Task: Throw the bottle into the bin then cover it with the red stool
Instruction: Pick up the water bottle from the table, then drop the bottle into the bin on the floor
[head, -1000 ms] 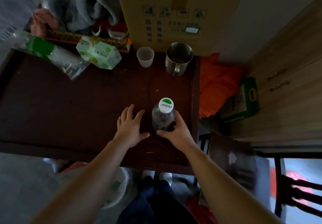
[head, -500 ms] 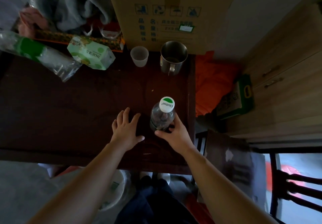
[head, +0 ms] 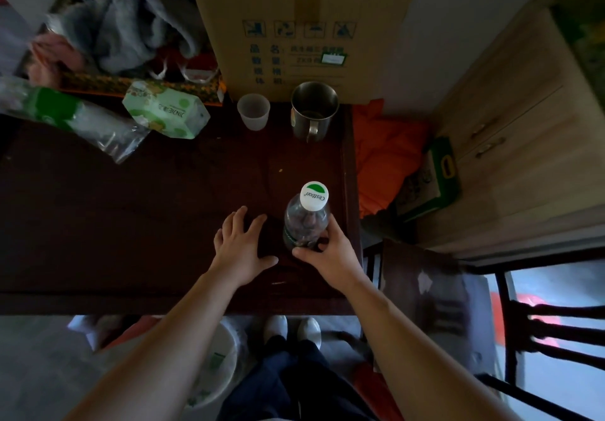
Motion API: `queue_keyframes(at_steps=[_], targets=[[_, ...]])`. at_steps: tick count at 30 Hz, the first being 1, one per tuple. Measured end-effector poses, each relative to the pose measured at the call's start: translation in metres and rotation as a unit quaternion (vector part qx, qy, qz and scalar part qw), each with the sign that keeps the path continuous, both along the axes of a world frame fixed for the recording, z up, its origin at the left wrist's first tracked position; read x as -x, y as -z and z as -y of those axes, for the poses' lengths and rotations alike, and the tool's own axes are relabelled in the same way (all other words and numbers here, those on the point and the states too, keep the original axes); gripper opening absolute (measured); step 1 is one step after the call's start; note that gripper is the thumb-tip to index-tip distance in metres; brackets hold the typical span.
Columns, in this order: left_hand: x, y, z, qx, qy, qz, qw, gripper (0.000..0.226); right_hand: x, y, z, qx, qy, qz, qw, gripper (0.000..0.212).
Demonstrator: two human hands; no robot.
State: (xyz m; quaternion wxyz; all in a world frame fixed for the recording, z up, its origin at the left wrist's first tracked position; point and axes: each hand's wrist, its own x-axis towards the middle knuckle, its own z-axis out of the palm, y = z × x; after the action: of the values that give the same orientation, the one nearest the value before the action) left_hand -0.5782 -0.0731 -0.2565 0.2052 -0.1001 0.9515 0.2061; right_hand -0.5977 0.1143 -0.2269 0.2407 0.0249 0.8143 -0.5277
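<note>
A clear plastic bottle with a white and green cap stands upright near the right end of the dark wooden table. My right hand is wrapped around the bottle's lower part. Just to the left of the bottle, my left hand rests flat on the table, fingers spread, holding nothing. A white bin with a liner shows under the table's near edge, partly hidden by my left arm. Something red shows on the floor at the right behind a dark chair; I cannot tell whether it is the stool.
At the table's back stand a metal mug, a small plastic cup, a cardboard box, a tissue pack and a plastic bag. A dark chair stands right. A wooden cabinet lines the far right.
The view has shifted slightly, and the bottle leans a little more upright in my right hand. Both hands keep the same places on the table.
</note>
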Motion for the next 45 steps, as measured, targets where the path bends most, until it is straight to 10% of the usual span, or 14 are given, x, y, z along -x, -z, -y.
queue_keyframes(at_steps=[45], targets=[[-0.276,-0.069,0.042,-0.075,0.014,-0.057,0.995,0.092,-0.284,-0.037,0.025,0.041,0.039,-0.052,0.997,0.059]])
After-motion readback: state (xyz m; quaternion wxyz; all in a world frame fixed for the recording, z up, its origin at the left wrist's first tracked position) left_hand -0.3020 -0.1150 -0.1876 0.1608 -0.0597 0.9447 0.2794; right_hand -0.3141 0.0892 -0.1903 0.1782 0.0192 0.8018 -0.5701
